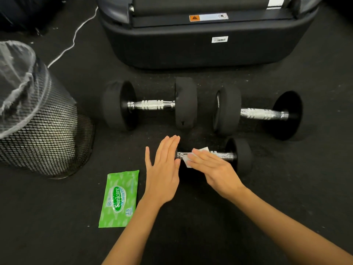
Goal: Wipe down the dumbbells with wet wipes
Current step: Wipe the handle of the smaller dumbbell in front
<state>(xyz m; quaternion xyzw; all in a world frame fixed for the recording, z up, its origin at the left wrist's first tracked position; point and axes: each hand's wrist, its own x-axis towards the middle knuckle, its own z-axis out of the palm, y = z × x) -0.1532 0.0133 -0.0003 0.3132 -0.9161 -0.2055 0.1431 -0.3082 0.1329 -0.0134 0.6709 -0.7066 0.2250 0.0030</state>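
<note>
A: Where was the work going on?

B: At the small dumbbell (215, 156), the nearest one, low of centre. The right hand (212, 165) lay flat on its chrome handle with a white wipe (188, 156) pressed under the fingers, not closed into a fist but pinning the wipe down. The left hand (164, 169) was open, fingers straight, its palm set against the dumbbell's left end.

A: Why hold it so?

B: Most likely as a stop. A round-headed dumbbell rolls and slides on the floor (191, 217), so the open palm at nine o'clock would brace it while the wipe rubbed along the bar.

A: And the rest?

B: Two big dumbbells lay untouched behind: one (150, 105) at twelve o'clock of the hands, the other (257, 113) at two o'clock, heads near each other. The green pack (119, 197) lay flat at eight o'clock, just beside the left forearm, handy for a fresh wipe. The mesh bin (44, 127) stood at ten o'clock, well apart.

A: Room to move?

B: Plenty toward six o'clock and three o'clock. Toward twelve the gap to the big heads was narrow, and beyond them stood the dark machine base (208, 50)
</note>
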